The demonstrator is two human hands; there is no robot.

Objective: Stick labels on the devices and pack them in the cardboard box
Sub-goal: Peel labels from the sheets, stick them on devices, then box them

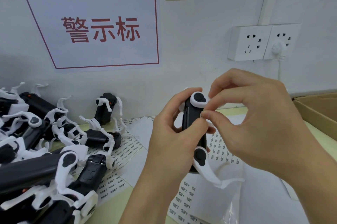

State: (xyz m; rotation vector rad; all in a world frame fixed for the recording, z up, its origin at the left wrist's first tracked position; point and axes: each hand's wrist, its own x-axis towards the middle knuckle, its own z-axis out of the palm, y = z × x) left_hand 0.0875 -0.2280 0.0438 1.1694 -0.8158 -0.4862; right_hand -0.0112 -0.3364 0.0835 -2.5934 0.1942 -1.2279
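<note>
Pale wall, perhaps greenish tabletop.

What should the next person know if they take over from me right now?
Left hand: grip round the device, held upright above the label sheets.
Right hand: thumb and forefinger pinch at the device's edge near its top, seemingly pressing a small label on; the label itself is too small to make out.
Pile of devices lies to the left on the table; one more stands against the wall. I cannot tell which carry labels.
Cardboard box sits open at the right edge; its contents are out of view.
Left to do: finish this label, put the device in the box, then work through the pile.
</note>
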